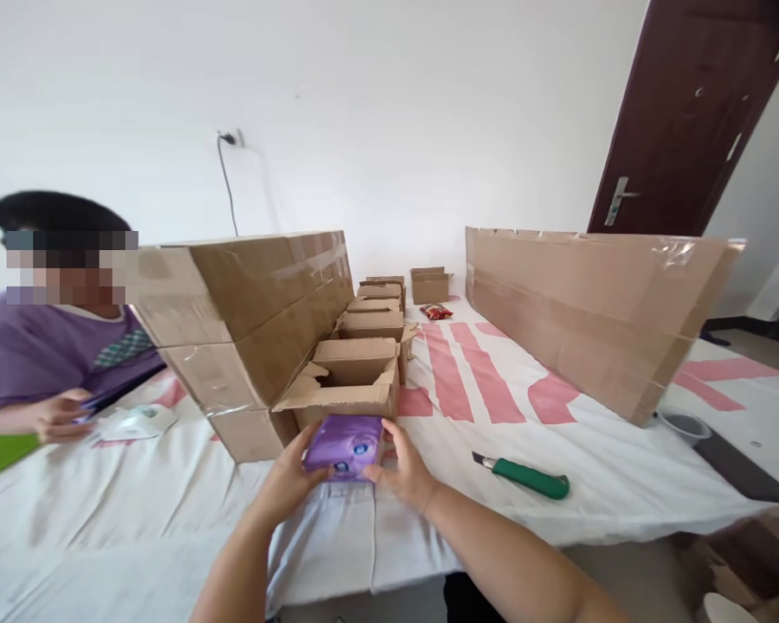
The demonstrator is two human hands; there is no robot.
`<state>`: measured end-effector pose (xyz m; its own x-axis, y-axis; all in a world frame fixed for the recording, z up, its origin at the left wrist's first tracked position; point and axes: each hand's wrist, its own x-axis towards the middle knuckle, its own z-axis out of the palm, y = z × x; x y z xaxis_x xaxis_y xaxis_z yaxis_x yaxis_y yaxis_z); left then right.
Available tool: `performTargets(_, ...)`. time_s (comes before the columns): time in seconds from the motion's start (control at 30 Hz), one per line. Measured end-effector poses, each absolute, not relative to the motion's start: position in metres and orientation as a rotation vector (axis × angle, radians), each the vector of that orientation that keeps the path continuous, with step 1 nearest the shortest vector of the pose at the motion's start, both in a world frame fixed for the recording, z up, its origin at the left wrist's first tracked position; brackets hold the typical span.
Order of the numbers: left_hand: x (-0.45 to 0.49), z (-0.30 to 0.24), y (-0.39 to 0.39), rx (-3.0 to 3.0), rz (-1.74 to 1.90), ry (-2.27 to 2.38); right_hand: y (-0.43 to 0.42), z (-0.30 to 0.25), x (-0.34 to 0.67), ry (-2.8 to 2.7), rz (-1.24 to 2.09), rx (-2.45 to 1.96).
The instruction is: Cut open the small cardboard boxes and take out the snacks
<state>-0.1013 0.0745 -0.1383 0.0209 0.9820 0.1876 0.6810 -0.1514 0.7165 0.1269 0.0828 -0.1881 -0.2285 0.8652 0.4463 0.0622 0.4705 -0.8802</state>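
Note:
A purple shiny packet [345,439] with round blue marks sits between my two hands at the table's near side. My left hand [292,472] grips its left edge, the thumb along the near side. On the opposite edge, my right hand [408,472] closes with fingers and thumb. Just beyond the packet stands an open cardboard box [344,398], its flaps folded outward. Behind it several more small cardboard boxes [371,324] run in a row toward the wall. To the right of my right hand lies a green utility knife [529,478] with its blade out.
Stacked cardboard boxes [247,324] form a wall at left; a long cardboard panel [597,311] stands at right. A red packet [435,311] and another open box [429,285] are far back. A person [58,346] sits at left. A dark tray [740,463] lies at right.

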Motion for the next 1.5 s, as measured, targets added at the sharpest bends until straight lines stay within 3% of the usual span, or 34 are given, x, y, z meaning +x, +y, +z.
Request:
performTargets(0.17,-0.105,-0.147,0.082,1.84,0.78,1.667,0.073,-0.205,0.111,-1.714,0.736,-0.9)
performTargets(0.77,-0.067,-0.153,0.093,2.084,0.84,2.07,0.073,-0.198,0.113,-1.56,0.769,-1.012)
performTargets(1.13,-0.02,-0.133,0.083,2.462,0.423,2.097,0.079,-0.205,0.11,-1.437,0.91,-1.046)
performTargets(1.5,-0.021,-0.148,0.096,2.508,0.559,2.155,0.077,-0.208,0.105,-1.426,0.886,-1.065)
